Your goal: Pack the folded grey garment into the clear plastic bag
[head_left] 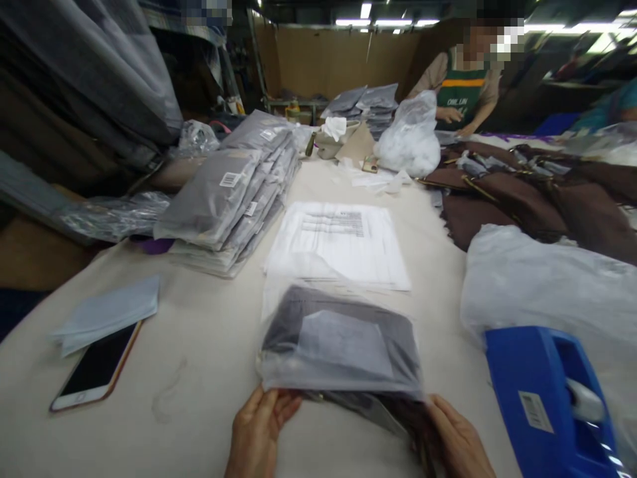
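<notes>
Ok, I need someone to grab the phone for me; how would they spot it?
Start at the pale table and go to its near left part, left of the bagged dark cloth. The phone lies flat, screen up and dark, its top end under a light blue folded sheet.

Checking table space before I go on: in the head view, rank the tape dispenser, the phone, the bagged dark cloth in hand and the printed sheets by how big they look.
1. Bagged dark cloth and printed sheets: alike; the sheets lie farther off, so unsure.
2. Tape dispenser: cut off by the frame edge.
3. Phone.
</notes>
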The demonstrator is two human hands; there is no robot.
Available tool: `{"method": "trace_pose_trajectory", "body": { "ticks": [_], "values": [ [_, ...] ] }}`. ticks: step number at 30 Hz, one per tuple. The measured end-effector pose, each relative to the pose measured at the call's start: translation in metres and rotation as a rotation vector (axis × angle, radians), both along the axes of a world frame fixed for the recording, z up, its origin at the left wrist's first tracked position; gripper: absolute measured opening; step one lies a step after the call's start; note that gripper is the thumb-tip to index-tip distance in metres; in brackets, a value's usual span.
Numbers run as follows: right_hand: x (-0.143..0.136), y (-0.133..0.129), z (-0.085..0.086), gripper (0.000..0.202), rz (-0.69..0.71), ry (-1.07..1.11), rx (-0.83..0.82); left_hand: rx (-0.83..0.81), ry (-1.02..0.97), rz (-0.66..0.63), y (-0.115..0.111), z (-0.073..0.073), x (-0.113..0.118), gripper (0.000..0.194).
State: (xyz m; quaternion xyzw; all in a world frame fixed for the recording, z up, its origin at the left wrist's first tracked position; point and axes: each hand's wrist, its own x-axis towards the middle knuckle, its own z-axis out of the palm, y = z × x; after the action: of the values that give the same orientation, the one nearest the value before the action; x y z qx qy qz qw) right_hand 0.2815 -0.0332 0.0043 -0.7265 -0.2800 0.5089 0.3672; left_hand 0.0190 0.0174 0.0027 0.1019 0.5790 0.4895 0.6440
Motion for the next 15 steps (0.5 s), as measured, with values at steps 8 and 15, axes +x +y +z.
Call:
{"method": "trace_pose_trajectory", "body": {
  "ticks": [8, 15],
  "values": [
    [-0.016, 0.014, 0.001, 0.039, 0.040, 0.107, 0.083, -0.030, -0.142, -0.106, 0.027, 0.014, 0.039, 0.025],
    [-0.006, 0.018, 0.001, 0.050, 0.301, -0.131, 0.217, -0.224, -0.174, -0.167, 0.057, 0.008, 0.065, 0.006]
  ]
}}
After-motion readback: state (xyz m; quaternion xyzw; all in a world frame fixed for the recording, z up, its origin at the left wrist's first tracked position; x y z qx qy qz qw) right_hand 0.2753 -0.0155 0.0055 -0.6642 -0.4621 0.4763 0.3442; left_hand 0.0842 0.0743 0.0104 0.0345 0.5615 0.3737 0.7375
